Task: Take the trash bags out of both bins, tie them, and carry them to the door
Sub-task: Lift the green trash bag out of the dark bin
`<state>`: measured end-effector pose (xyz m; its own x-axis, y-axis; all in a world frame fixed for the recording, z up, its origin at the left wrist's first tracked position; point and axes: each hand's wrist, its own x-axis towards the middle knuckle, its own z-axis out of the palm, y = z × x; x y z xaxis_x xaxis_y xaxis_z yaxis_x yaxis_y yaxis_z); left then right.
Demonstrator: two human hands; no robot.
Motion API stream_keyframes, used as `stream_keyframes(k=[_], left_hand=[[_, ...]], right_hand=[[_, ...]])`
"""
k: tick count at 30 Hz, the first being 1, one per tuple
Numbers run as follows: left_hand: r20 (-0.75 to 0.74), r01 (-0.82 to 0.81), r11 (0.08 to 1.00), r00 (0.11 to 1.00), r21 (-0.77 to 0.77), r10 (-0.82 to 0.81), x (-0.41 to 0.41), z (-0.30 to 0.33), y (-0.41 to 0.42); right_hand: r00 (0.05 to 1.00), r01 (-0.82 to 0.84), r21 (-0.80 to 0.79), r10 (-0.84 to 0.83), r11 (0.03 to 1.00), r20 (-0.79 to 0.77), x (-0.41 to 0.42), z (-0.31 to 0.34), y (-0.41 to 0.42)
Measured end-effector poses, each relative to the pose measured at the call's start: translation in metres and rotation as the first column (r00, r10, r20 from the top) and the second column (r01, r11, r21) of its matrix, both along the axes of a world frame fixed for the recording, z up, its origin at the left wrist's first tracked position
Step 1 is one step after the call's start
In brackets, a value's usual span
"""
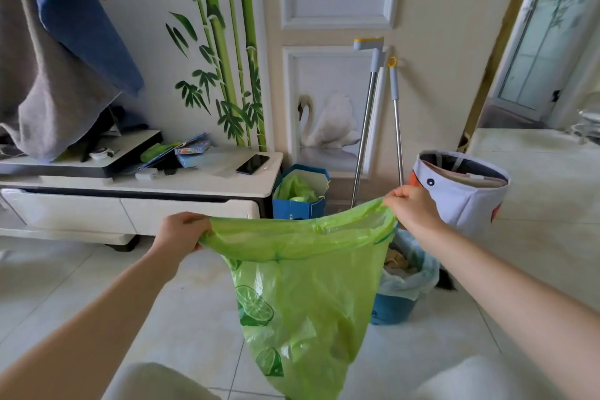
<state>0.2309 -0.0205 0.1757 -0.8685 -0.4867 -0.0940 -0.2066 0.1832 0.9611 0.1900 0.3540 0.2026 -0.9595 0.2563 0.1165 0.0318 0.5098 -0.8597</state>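
Observation:
A green trash bag (302, 302) printed with lime slices hangs in the air in front of me, its mouth stretched wide. My left hand (181, 230) grips the left side of its rim and my right hand (412, 204) grips the right side. Behind the bag on the floor stands a blue bin (391, 308) lined with a pale bag (412, 279) that holds rubbish. Further back, beside the cabinet, a blue paper bag (292, 204) holds another green bag (297, 188).
A low white cabinet (207, 185) with a phone (252, 164) and boxes stands at the left. Two long-handled cleaning tools (380, 127) lean on the white door (337, 52). A white fabric basket (461, 191) sits at the right. The floor is pale tile.

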Motion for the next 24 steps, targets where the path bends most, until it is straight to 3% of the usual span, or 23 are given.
stream_keyframes(k=[6, 11, 18, 24], left_hand=[[0.254, 0.138, 0.987, 0.961, -0.084, -0.113, 0.008, -0.068, 0.003], [0.363, 0.161, 0.983, 0.925, -0.094, -0.117, -0.007, -0.108, -0.002], [0.419, 0.134, 0.986, 0.904, -0.097, -0.082, -0.035, -0.142, -0.018], [0.326, 0.008, 0.987, 0.944, -0.163, 0.047, -0.061, -0.157, -0.044]], right_hand=[[0.981, -0.042, 0.13, 0.016, 0.991, 0.195, 0.008, -0.071, 0.005], [0.952, -0.062, 0.157, 0.011, 0.986, 0.305, 0.0, -0.114, 0.004], [0.895, -0.04, 0.109, -0.013, 0.993, 0.446, -0.023, -0.155, 0.0], [0.903, -0.002, 0.042, -0.016, 0.999, 0.429, -0.046, -0.169, -0.018]])
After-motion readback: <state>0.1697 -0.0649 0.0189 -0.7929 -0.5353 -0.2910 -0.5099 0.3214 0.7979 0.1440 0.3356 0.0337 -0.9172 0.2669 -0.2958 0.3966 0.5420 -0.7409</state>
